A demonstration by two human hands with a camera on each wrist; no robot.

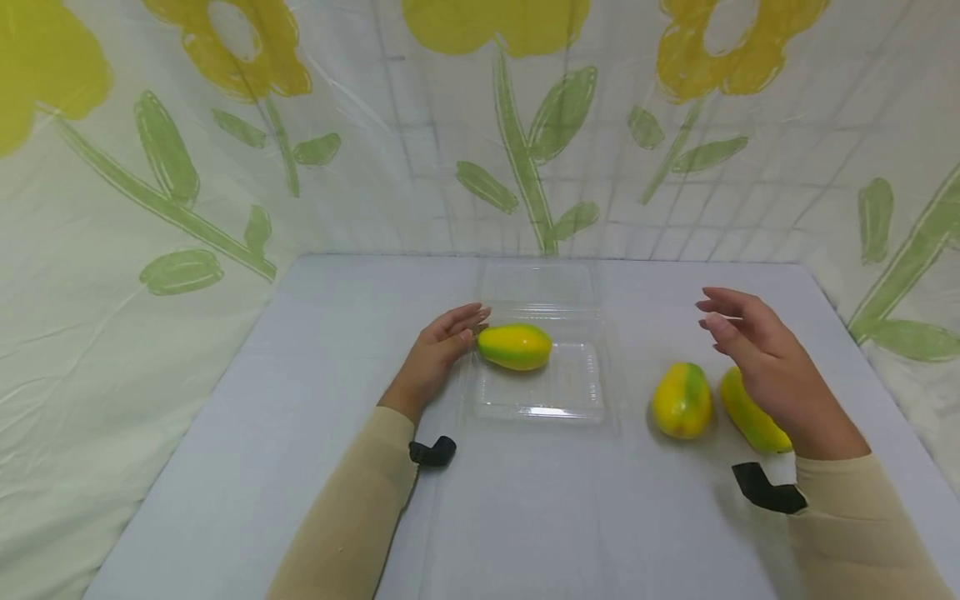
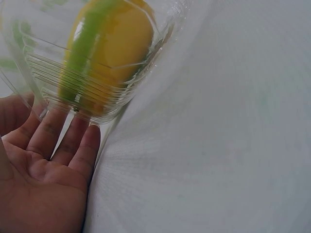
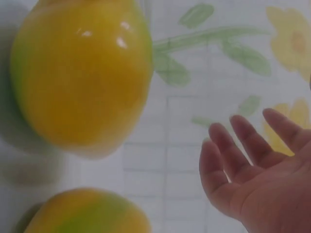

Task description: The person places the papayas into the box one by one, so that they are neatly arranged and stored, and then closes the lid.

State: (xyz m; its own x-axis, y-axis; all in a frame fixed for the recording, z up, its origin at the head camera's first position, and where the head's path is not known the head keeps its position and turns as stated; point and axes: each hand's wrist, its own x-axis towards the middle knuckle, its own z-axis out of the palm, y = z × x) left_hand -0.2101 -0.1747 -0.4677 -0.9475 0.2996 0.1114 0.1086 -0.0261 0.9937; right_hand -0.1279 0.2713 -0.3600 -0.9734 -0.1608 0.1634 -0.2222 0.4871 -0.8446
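Observation:
A clear plastic clamshell box [image 1: 537, 412] lies with its lid folded back in the middle of the table. One yellow-green papaya [image 1: 515, 347] rests in its base, lying crosswise. My left hand [image 1: 444, 346] is at the box's left side, its fingertips right at the ribbed wall [image 2: 82, 92] in the left wrist view, next to the papaya's end. Off to the right, my right hand [image 1: 765, 358] is raised with nothing in it, fingers spread and lightly bent. Below it are two more papayas, one upright-looking [image 1: 681, 401] and one slanted [image 1: 752, 417], partly covered by the hand.
The pale table [image 1: 315, 467] runs up to a white curtain [image 1: 360, 200] printed with yellow flowers and green leaves. Black straps [image 1: 768, 489] sit on both beige sleeves [image 1: 345, 508]. The box's clear lid [image 1: 538, 283] lies flat toward the back.

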